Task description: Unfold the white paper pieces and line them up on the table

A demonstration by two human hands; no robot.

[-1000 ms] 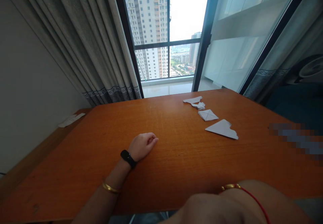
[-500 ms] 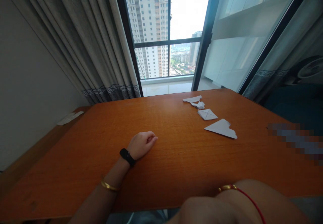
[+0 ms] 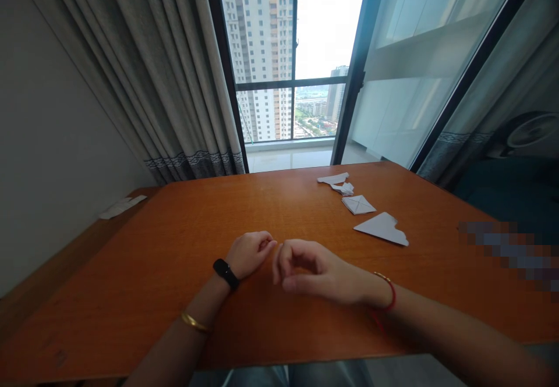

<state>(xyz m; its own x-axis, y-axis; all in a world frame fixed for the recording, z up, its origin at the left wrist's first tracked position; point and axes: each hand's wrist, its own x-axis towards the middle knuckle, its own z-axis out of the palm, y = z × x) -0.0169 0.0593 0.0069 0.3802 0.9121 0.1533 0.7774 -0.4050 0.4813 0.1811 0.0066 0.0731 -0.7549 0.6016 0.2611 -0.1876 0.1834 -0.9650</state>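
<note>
My left hand (image 3: 251, 254) rests on the brown wooden table (image 3: 209, 212), its fingers curled in with nothing visible in them. Just to its right, my right hand (image 3: 312, 270) hangs over the tabletop, fingers loosely bent and a gap between them and the thumb, holding nothing. The fingers of the two hands come close together. Nearest to the right hand, on the far right part of the table, lies a folded white paper piece with a notched edge (image 3: 382, 228). Behind it are a folded paper square with crossing creases (image 3: 358, 204) and some crumpled-looking paper pieces (image 3: 333, 178).
A pale flat item (image 3: 122, 206) lies on the ledge along the left wall. Grey curtains (image 3: 183, 84) and a window (image 3: 297, 84) stand beyond the table's far edge. A blurred-out patch (image 3: 510, 250) covers something on the right side, and a dark fan-like shape (image 3: 530, 131) is behind.
My right hand has come up from the bottom edge and moved forward and left, beside the left hand. The left hand has barely moved. The view has tilted up slightly.
</note>
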